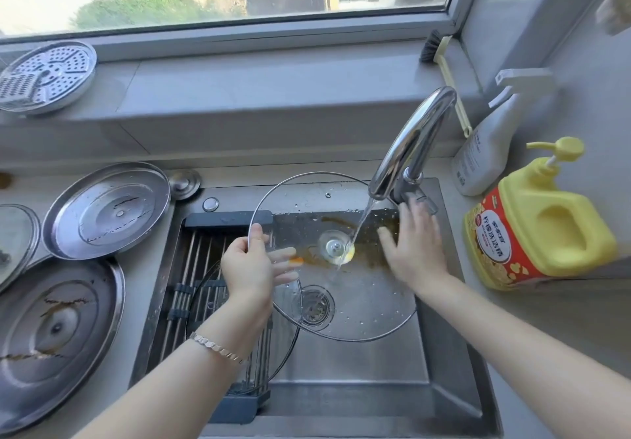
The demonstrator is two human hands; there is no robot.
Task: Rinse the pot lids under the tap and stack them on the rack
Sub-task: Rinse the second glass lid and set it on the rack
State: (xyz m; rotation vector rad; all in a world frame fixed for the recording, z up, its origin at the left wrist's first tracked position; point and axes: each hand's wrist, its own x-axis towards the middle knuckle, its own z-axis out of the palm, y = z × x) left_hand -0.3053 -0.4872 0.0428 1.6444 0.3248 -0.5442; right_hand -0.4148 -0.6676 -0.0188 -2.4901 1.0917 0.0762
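Glass, wet and held by its rim alone, is the chief hazard here. The large glass lid point(358, 302) hangs tilted directly under the tap point(413, 141) over the sink point(358, 391), and the water stream point(362, 220) strikes it beside the centre knob. The left grip point(249, 268) pinches the rim between thumb and curled fingers, on the side far from the tap. The right grip point(415, 251) is spread flat with straight fingers just below the tap lever, holding nothing; whether it touches the glass cannot be told. In my judgement a one-point pinch on a slick rim could fail. The lid would then drop onto the steel basin or onto the second glass lid point(205, 295), which lies on the rack point(191, 268) below and left of the tap, and either could chip or crack. Water deflecting off the tilted surface could also splash the desk point(563, 319). Count: two glass lids, one held and one racked. Two steel lids point(106, 211) point(58, 332) sit well left of the tap, both streaked brown and judged unrinsed. A third lid point(15, 240) is cut by the frame edge, material uncertain. There is one perforated steamer plate point(46, 76) on the sill. To the right of the tap are one spray bottle point(481, 155) and one yellow detergent bottle point(546, 230), and one brush point(444, 70) lies behind it.
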